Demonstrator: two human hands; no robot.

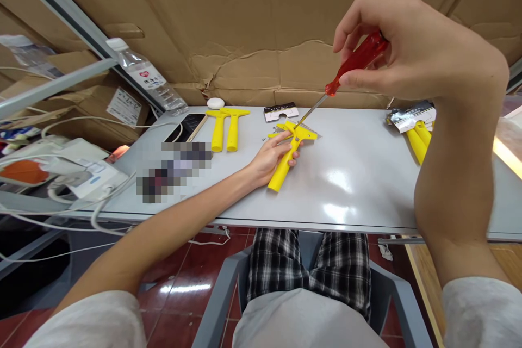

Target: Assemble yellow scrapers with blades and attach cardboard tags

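My left hand [272, 160] is closed round the handle of a yellow scraper [282, 171], resting low over the table with its wide head pointing away from me. In my right hand [391, 46] is a screwdriver [359, 62] with a clear red handle. Its shaft slants down to the left, and the tip meets the scraper's head. Small screws and another yellow piece [274, 135] lie just behind my left fingers, partly hidden. Two more yellow scraper bodies [225, 128] lie side by side to the left of it.
A phone [188, 128], a white round object [215, 103] and a tilted water bottle [149, 76] are at the back left. A black-and-white card [281, 111] lies behind the scraper. Packaged yellow scrapers [416, 128] sit at the right. White cables and a power strip [87, 171] crowd the left edge.
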